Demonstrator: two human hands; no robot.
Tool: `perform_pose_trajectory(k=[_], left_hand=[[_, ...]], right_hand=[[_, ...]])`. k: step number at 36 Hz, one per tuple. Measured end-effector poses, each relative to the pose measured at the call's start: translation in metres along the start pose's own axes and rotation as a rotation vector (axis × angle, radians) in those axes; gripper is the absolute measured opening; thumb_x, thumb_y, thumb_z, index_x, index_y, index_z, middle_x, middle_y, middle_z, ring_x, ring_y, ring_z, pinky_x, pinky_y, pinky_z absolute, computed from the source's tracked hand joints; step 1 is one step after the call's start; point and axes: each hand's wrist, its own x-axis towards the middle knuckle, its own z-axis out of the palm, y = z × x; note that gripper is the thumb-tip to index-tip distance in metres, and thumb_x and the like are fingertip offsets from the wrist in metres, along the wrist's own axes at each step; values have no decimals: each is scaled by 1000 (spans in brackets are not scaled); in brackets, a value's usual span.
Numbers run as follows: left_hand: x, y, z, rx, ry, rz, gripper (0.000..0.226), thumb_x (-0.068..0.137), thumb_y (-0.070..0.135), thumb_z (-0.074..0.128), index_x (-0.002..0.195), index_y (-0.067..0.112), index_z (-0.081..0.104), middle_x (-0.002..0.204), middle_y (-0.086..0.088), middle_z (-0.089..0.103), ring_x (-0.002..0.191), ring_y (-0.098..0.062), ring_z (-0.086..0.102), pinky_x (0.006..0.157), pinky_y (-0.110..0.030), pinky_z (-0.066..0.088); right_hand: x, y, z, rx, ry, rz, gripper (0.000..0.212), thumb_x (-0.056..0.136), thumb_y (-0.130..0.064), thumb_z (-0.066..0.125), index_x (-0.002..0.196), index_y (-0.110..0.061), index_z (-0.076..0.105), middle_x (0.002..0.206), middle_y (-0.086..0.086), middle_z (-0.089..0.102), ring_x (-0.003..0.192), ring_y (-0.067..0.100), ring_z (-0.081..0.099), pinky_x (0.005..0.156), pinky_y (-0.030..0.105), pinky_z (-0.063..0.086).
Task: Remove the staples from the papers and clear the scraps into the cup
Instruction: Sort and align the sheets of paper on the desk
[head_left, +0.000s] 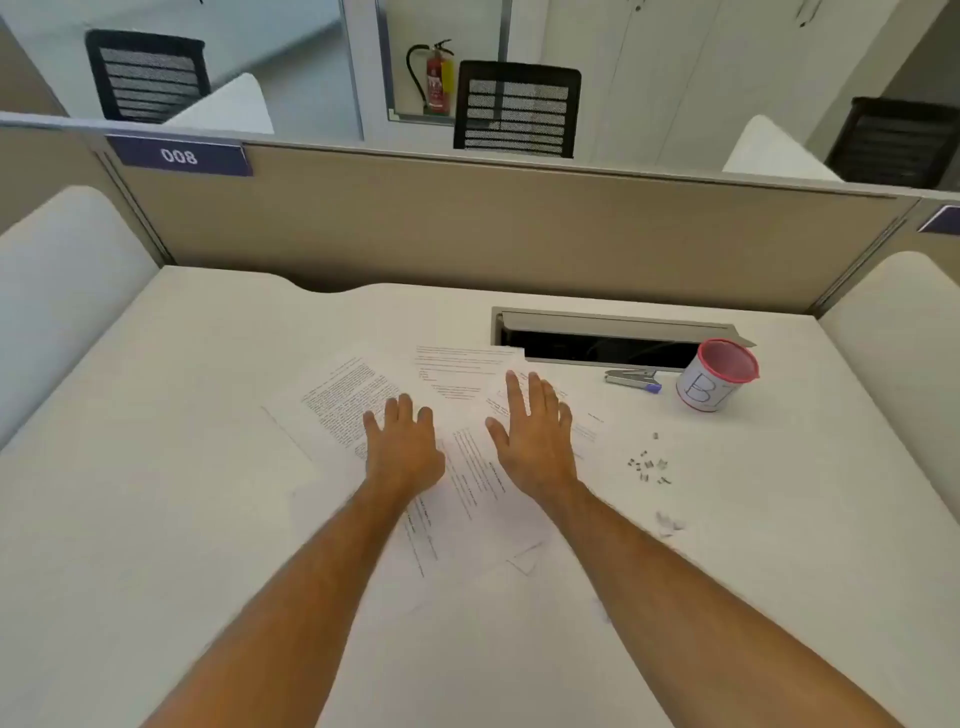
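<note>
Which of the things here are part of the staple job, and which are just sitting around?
Part of the job:
papers spread under both hands
loose staples on the desk
paper scraps
cup with the red rim
staple remover beside the cup

Just around:
cable slot in the desk
chairs behind the partition
fire extinguisher

Beige partition (467, 228) behind white desk (156, 519); black mesh chairs (517, 111) beyond.

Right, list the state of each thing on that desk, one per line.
Left hand: open, flat on the papers.
Right hand: open, fingers spread over the papers.
Papers: loose, spread and overlapping.
Staples: pulled, scattered on the desk.
Cup: upright, open-topped.
Staple remover: lying idle beside the cup.
</note>
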Motion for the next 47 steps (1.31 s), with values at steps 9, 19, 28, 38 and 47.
perform_pose_trajectory(k=[9, 19, 28, 38, 47], left_hand=[[-9, -28, 5, -7, -321, -46, 99, 69, 40, 77, 149, 18, 23, 152, -15, 29, 141, -33, 28, 110, -60, 32], [-13, -42, 12, 13, -327, -58, 121, 58, 56, 86, 151, 16, 21, 155, -15, 29, 143, -34, 26, 112, -64, 25], [-14, -48, 16, -35, -348, -97, 120, 52, 60, 88, 146, 16, 28, 150, -16, 37, 139, -35, 30, 111, -62, 25], [-21, -59, 9, -502, -302, -152, 31, 77, 8, 73, 104, 13, 58, 108, -4, 64, 94, -22, 59, 88, -36, 52], [-15, -47, -27, -844, -130, -164, 10, 81, 1, 69, 87, 9, 70, 86, -6, 69, 74, -18, 64, 55, -23, 48]], right_hand=[[-20, -3, 11, -20, -105, -19, 70, 104, -53, 34, 161, -23, 9, 169, 13, 10, 154, 33, 13, 124, 55, 14], [-35, -11, 23, -37, -151, -43, 74, 103, -52, 39, 161, -19, 8, 167, 15, 14, 152, 34, 18, 121, 55, 14], [-48, -6, 22, -45, -161, -24, 75, 103, -53, 38, 161, -20, 5, 167, 14, 11, 153, 32, 15, 122, 55, 14], [-47, 12, 6, -48, -145, 13, 65, 106, -47, 33, 161, -19, 10, 166, 13, 20, 150, 31, 23, 120, 56, 19], [-41, 13, -13, 86, 36, 38, 50, 107, -33, 39, 153, -16, 31, 140, 11, 49, 125, 27, 45, 104, 46, 38]])
